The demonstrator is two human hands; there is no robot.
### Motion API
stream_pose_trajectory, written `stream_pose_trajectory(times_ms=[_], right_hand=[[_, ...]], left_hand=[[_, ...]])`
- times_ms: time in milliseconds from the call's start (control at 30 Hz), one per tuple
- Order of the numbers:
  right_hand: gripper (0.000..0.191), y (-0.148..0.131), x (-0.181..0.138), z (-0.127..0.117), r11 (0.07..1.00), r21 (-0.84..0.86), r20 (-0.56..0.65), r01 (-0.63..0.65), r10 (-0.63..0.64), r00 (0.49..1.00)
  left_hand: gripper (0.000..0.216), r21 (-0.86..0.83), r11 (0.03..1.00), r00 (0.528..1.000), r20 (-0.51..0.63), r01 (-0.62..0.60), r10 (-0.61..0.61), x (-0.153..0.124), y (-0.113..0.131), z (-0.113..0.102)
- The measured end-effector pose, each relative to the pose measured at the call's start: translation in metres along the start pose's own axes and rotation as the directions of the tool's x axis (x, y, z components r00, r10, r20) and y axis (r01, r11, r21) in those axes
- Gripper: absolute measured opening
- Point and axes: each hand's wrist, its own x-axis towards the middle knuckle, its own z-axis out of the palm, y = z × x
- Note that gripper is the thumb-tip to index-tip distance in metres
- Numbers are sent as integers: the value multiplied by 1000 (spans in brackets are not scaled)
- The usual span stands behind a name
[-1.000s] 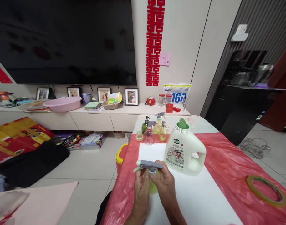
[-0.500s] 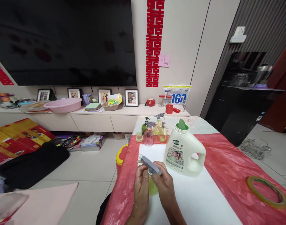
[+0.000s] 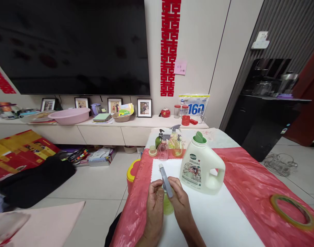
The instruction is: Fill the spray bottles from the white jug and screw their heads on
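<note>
My left hand [image 3: 155, 202] wraps round a small yellow-green spray bottle [image 3: 168, 205] just above the white sheet [image 3: 213, 216] on the table. My right hand [image 3: 180, 200] pinches the neck of its grey trigger spray head [image 3: 165, 175], whose nozzle points away from me. Just beyond my hands stands a big white detergent jug [image 3: 202, 165] with a green cap and a handle on its right.
Several small spray bottles [image 3: 169, 142] stand at the table's far end. A roll of tape [image 3: 292, 211] lies on the red table cover [image 3: 252, 185] at right. A yellow and red bin [image 3: 132, 171] is on the floor left of the table.
The grey spray head has turned on the bottle: its nozzle pointed left a second ago and now points away from me. Both hands stayed in place.
</note>
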Motion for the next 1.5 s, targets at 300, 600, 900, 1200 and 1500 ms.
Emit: stream_pose_trajectory(times_ms=[300,600,900,1200,1500], right_hand=[[32,9,0,5,997,75,-93,21,-14,996],[38,0,2,-2,1000,28,62,8,-9,998],[41,12,-4,3,993,60,-58,-102,105,993],[49,0,-1,-1,997,-67,-23,-43,41,999],[45,9,-2,3,995,28,-72,-92,94,993]], left_hand=[[47,-131,991,999,45,13,-7,-5,7,-4],[55,-106,994,1000,-4,9,-10,0,3,0],[52,-41,999,1000,19,19,-18,-6,5,-7],[54,-9,1000,1000,-9,-9,9,-2,-4,-3],[53,20,999,1000,8,-29,29,-1,-5,-3]])
